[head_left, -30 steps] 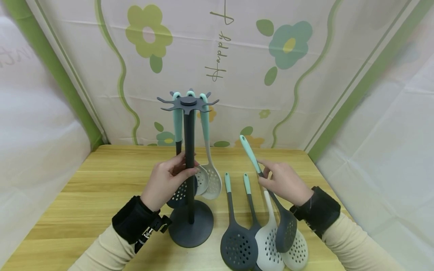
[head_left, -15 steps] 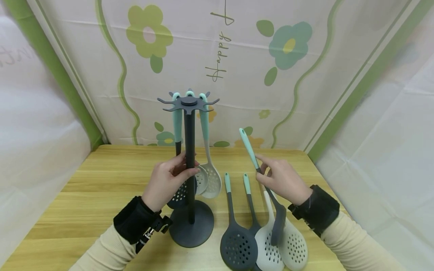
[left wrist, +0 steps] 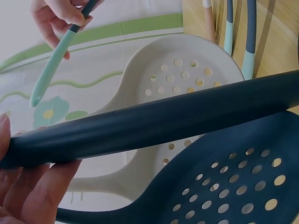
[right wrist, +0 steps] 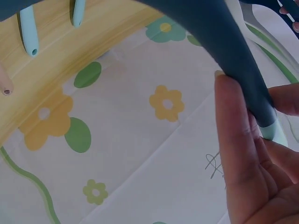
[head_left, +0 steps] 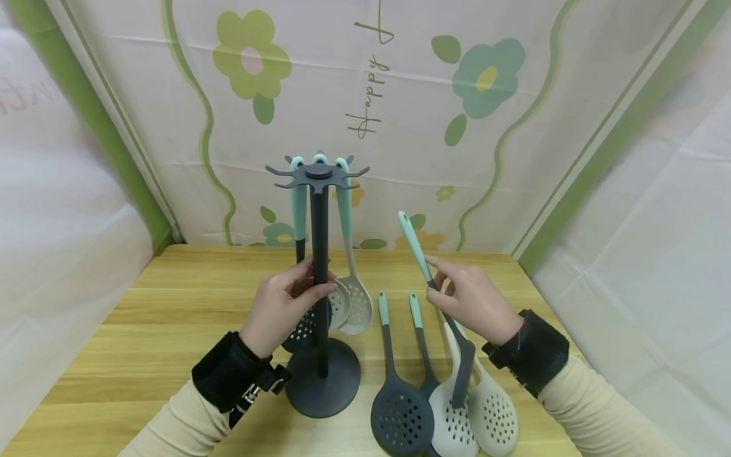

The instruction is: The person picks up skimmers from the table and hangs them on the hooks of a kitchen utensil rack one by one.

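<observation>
My left hand (head_left: 280,308) grips the dark pole of an upright utensil stand (head_left: 320,222), thumb in front. Several utensils with mint handles hang from its hooks, among them a dark perforated one (head_left: 299,333) and a pale slotted spoon (head_left: 358,311). To the right, my right hand (head_left: 476,301) pinches a dark skimmer (head_left: 464,374) where its mint handle meets the dark shaft. Its handle tilts up toward the stand, and its head is seen nearly edge-on, overlapping the pale utensils below. In the right wrist view, thumb and fingers (right wrist: 233,135) close around the dark shaft.
On the wooden table (head_left: 171,304) right of the stand lie a dark round skimmer (head_left: 402,416), another dark-shafted utensil (head_left: 425,355), a white perforated one (head_left: 448,412) and a pale one (head_left: 495,412). A flower-printed cloth (head_left: 365,76) rises behind the table.
My right hand has shifted slightly left and up with the skimmer, whose head has turned from showing its face to nearly edge-on. The left hand and stand stay almost still.
</observation>
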`<action>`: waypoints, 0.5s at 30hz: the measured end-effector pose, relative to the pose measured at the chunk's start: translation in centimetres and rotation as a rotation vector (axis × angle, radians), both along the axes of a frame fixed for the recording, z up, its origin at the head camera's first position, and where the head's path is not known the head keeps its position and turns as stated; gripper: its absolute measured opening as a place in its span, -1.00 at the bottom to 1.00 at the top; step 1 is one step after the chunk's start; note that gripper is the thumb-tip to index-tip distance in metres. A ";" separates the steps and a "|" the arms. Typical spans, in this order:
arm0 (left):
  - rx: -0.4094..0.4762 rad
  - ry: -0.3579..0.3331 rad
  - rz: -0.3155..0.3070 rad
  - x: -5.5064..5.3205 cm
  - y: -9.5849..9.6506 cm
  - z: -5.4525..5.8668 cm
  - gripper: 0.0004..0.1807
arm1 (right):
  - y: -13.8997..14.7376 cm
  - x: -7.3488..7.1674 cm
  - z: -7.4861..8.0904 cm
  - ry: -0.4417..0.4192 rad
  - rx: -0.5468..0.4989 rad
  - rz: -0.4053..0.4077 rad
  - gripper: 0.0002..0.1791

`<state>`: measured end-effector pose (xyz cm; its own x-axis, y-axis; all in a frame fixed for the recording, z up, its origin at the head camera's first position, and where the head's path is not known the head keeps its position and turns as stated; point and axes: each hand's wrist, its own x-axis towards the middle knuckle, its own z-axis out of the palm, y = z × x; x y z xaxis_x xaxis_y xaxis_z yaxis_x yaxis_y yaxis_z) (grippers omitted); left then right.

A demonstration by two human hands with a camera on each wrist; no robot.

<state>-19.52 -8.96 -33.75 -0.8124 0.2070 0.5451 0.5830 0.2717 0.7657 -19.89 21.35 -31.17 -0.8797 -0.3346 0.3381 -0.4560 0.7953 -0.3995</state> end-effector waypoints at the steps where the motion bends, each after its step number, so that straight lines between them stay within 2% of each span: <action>1: 0.000 -0.001 0.000 0.0 0.0 0.0 -0.62 | 0.0 0.0 0.0 0.003 -0.003 0.003 -0.41; 15: 0.006 0.006 0.001 0.0 0.0 -0.1 -0.59 | -0.9 0.4 0.8 0.075 -0.067 0.068 -0.42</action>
